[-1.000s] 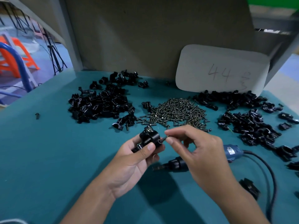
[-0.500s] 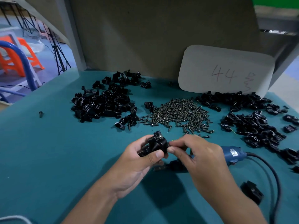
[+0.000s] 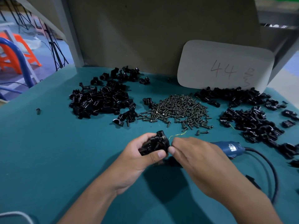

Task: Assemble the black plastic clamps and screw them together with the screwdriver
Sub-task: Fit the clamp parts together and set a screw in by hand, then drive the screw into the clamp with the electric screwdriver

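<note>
My left hand (image 3: 137, 159) grips a black plastic clamp (image 3: 153, 145) just above the teal table (image 3: 48, 159), thumb across its front. A screw (image 3: 163, 136) sits in the clamp's top. My right hand (image 3: 195, 159) meets the clamp from the right, and its thumb and forefinger pinch the clamp's right edge. The blue electric screwdriver (image 3: 228, 148) lies on the table under my right hand, its black front end mostly hidden by my hands. Behind them lies a heap of screws (image 3: 178, 109).
A pile of black clamp parts (image 3: 103, 101) lies at the back left and another pile (image 3: 249, 120) at the right. A white card marked 44 (image 3: 226, 67) leans on the back wall. The screwdriver's black cable (image 3: 273, 175) loops at the right. A stray part (image 3: 38, 111) lies far left.
My right hand brought the screw to the clamp and seated it in the top. Both hands drifted slightly toward me. The fingers now pinch the clamp's right edge.
</note>
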The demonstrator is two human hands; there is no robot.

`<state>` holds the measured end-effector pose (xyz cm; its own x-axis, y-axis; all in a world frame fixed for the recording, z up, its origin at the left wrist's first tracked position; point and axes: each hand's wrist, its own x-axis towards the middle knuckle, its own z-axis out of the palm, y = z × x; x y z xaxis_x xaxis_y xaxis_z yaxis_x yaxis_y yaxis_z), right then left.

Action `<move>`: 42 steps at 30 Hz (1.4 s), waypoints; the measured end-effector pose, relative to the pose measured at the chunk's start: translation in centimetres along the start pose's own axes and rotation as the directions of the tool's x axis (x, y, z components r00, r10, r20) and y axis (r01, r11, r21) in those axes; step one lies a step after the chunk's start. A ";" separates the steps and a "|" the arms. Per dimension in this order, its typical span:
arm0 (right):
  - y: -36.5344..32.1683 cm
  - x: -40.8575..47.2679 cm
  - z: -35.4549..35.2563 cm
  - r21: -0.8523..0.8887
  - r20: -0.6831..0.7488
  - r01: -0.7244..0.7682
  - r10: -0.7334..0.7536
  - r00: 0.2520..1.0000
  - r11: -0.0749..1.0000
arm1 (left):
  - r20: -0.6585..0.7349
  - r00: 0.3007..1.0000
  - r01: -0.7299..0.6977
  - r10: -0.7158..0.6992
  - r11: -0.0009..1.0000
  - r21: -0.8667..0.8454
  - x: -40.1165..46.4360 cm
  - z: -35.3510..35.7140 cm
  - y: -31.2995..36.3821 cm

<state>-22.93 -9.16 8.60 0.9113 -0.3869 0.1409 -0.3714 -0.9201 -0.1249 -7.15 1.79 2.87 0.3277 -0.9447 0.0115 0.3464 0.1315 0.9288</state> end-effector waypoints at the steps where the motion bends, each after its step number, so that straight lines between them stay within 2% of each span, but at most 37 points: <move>1: 0.3 0.0 -0.1 0.001 0.034 -0.016 0.016 0.999 1.000 | 0.003 1.000 0.006 -0.006 1.000 0.014 0.0 0.1 -0.1; 6: 0.5 -0.3 -1.3 0.075 0.064 -0.015 0.010 0.998 0.997 | 0.003 1.000 0.011 -0.011 0.999 -0.032 0.1 0.3 0.1; 12: 0.1 0.3 -1.6 -0.030 0.080 0.046 -0.044 0.996 0.998 | 0.019 1.000 0.007 -0.007 0.999 -0.032 -0.2 0.4 0.0; 17: 0.0 0.0 -2.0 0.116 0.079 -0.077 0.068 0.995 0.990 | 0.020 1.000 -0.002 0.003 0.999 -0.054 -0.2 0.3 0.0; 19: -0.3 0.2 -1.4 0.111 0.079 -0.118 0.109 0.991 0.987 | 0.031 1.000 0.002 -0.001 0.999 -0.036 -0.2 0.1 -0.2; 21: -0.4 0.1 -0.6 0.043 0.021 -0.176 0.175 0.984 0.984 | 0.030 1.000 0.000 0.000 1.000 0.000 -0.1 -0.2 -0.3; 22: -0.1 -0.4 -0.3 0.086 -0.002 -0.268 0.269 0.963 0.959 | 0.010 1.000 -0.006 0.006 1.000 0.031 -0.1 -0.4 -0.1; 24: 1.2 -2.2 0.6 0.316 -0.045 -0.462 0.499 0.865 0.829 | -0.115 0.993 -0.027 0.041 0.993 0.115 0.2 -1.0 0.1; 26: 2.9 -4.5 0.6 0.418 0.017 -0.658 0.719 0.695 0.626 | -0.288 0.952 -0.045 0.105 0.978 0.205 0.6 -1.7 -0.1; 28: 4.1 -5.7 0.2 0.360 0.129 -0.799 0.822 0.554 0.482 | -0.392 0.905 -0.058 0.168 0.959 0.278 1.1 -2.3 -0.3; 29: 4.7 -5.5 0.1 0.291 0.161 -0.843 0.845 0.509 0.452 | -0.405 0.896 -0.059 0.184 0.952 0.301 1.3 -2.4 -0.5; 32: 5.1 -3.1 0.0 0.088 0.269 -0.904 0.864 0.427 0.419 | -0.375 0.907 -0.054 0.190 0.937 0.346 1.3 -2.5 -0.9; 34: 4.7 -1.5 0.1 0.112 0.381 -0.939 0.858 0.344 0.326 | -0.351 0.917 -0.057 0.190 0.933 0.356 1.0 -2.3 -0.8; 37: 4.7 -0.1 0.7 0.219 0.440 -0.951 0.847 0.297 0.220 | -0.335 0.926 -0.050 0.174 0.936 0.349 0.7 -2.1 -0.8; 39: 4.9 0.3 1.4 0.419 0.492 -0.907 0.826 0.274 0.051 | -0.330 0.930 -0.043 0.161 0.940 0.338 0.6 -1.9 -0.6; 42: 5.1 -0.1 1.9 0.702 0.543 -0.689 0.762 0.354 -0.180 | -0.324 0.935 -0.042 0.145 0.952 0.303 0.5 -2.0 -0.5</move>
<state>-24.53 -13.71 6.05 0.1365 -0.8044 -0.5782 -0.4365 0.4751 -0.7640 -5.44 1.81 1.66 0.6415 -0.7667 0.0250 0.0500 0.0743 0.9960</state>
